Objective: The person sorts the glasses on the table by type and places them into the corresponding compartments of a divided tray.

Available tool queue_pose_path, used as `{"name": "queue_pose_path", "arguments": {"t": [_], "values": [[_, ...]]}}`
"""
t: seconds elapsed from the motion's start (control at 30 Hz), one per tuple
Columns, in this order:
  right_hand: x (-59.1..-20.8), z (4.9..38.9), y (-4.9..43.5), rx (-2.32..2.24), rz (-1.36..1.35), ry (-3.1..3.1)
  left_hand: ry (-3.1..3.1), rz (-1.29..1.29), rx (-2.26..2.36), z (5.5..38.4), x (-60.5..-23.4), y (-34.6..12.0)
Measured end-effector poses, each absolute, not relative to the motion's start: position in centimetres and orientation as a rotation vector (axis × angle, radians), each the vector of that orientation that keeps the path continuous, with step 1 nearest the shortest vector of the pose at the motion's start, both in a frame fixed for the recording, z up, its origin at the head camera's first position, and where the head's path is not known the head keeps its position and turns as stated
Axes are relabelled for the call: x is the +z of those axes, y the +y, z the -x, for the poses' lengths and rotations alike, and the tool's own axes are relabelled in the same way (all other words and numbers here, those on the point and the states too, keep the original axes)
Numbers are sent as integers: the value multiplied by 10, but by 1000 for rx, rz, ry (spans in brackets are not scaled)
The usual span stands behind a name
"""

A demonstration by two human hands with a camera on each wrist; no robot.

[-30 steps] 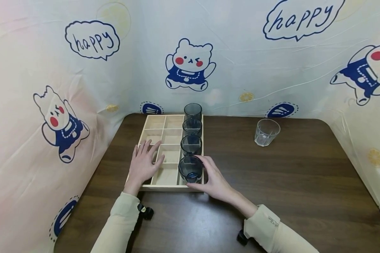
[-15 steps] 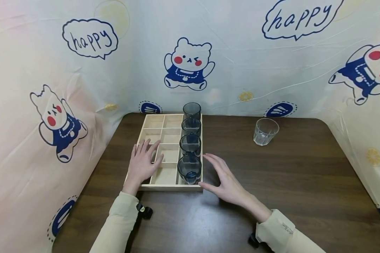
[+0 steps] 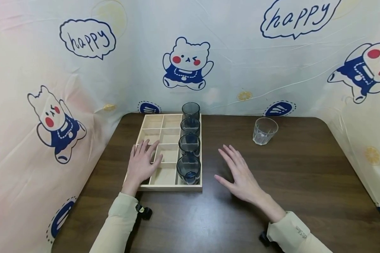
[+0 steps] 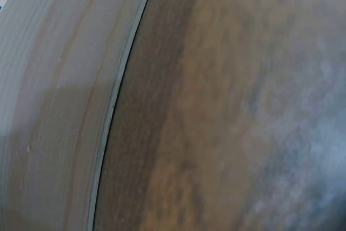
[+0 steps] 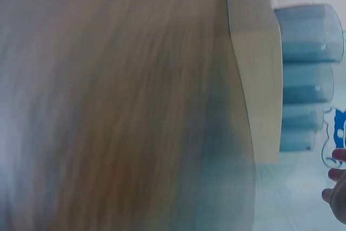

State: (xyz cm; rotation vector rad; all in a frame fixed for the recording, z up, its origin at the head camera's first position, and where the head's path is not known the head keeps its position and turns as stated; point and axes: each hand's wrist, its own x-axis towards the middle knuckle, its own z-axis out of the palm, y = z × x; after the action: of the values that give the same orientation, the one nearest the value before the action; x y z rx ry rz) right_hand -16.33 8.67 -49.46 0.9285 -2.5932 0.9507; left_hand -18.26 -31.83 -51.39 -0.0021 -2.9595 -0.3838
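Note:
A pale wooden box [image 3: 171, 188] with square compartments stands on the table, and several smoky blue glasses fill its right column; the nearest glass [image 3: 189, 170] sits in the front right compartment. My left hand [image 3: 141, 165] rests over the box's left side, fingers spread. To the right of the box, my right hand [image 3: 242, 177] hovers with fingers extended and nothing in them. In the right wrist view its fingertips [image 5: 334, 175] show at the right edge, apart from the row of glasses [image 5: 308, 33]. The left wrist view shows only the box's side wall [image 4: 59, 101] and tabletop.
A clear glass [image 3: 264, 131] stands alone at the back right of the dark wooden table [image 3: 304, 168]. A printed cloth [image 3: 234, 45] hangs behind and along both sides of the table.
My right hand has let go of the nearest smoky blue glass and moved right, away from the box. The left hand has stayed in place; the view has shifted slightly.

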Motion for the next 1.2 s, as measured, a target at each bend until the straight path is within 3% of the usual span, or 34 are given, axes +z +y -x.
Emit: {"name": "queue_pose_path", "arguments": {"t": [0.67,1.2], "values": [[-498,221,164,551,-754,-2516,-2957,0,-391,182,-513,-318],[-502,261,201,617,-634,-2445,-2962,2,-387,182,-513,-318]]}}
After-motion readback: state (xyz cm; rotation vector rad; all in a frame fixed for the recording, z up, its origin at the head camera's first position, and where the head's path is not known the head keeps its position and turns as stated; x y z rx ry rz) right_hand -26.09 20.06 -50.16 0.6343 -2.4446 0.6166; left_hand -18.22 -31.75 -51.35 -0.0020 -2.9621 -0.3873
